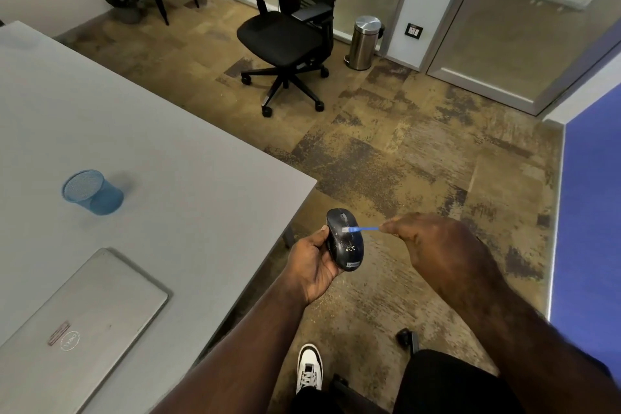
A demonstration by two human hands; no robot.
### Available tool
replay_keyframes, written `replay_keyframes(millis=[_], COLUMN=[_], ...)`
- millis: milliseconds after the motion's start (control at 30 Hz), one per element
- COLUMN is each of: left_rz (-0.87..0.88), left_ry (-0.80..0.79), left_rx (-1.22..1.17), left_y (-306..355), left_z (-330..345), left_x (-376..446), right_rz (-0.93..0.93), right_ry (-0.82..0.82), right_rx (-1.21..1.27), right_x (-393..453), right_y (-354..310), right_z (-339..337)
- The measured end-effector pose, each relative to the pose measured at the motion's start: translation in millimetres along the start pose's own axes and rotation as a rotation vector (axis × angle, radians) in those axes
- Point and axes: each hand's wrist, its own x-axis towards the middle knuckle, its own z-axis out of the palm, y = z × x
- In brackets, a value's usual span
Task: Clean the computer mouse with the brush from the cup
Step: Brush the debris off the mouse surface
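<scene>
My left hand (311, 265) grips a black computer mouse (346, 242) from its left side, off the table's right corner and over the floor. Pale specks dot the mouse's back. My right hand (433, 242) pinches the end of a thin blue brush (361, 229). The brush lies level, and its tip touches the mouse just below the scroll wheel. A blue mesh cup (92, 191) stands on the grey table (161, 144) to the left, apart from both hands. I see nothing inside it.
A shut silver laptop (77, 323) lies near the table's front edge. On the carpet beyond stand a black office chair (285, 33), a steel pedal bin (364, 42) and a dark bin (122, 0). A white shoe (309, 368) is below my hands.
</scene>
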Motion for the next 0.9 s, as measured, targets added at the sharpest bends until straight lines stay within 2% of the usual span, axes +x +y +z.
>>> replay_keyframes(millis=[133,333,533,800,900], left_rz=[-0.007,-0.005,-0.003,0.011,0.015], left_ry=[-0.02,-0.013,-0.024,0.003,-0.01], left_rx=[0.043,0.017,-0.003,-0.008,-0.012], left_y=[-3,-1,-1,0,-1], left_z=[5,3,2,2,4], left_x=[-1,-1,0,-1,-2], right_rz=[-0.015,0.03,0.066,0.109,0.106], right_ry=[0.031,-0.058,0.048,-0.13,0.003], right_rx=[0.017,-0.007,0.017,-0.026,0.017], right_x=[2,-8,-5,-14,-15], right_y=[-6,-2,-3,1,0], right_z=[7,2,-5,-9,-11])
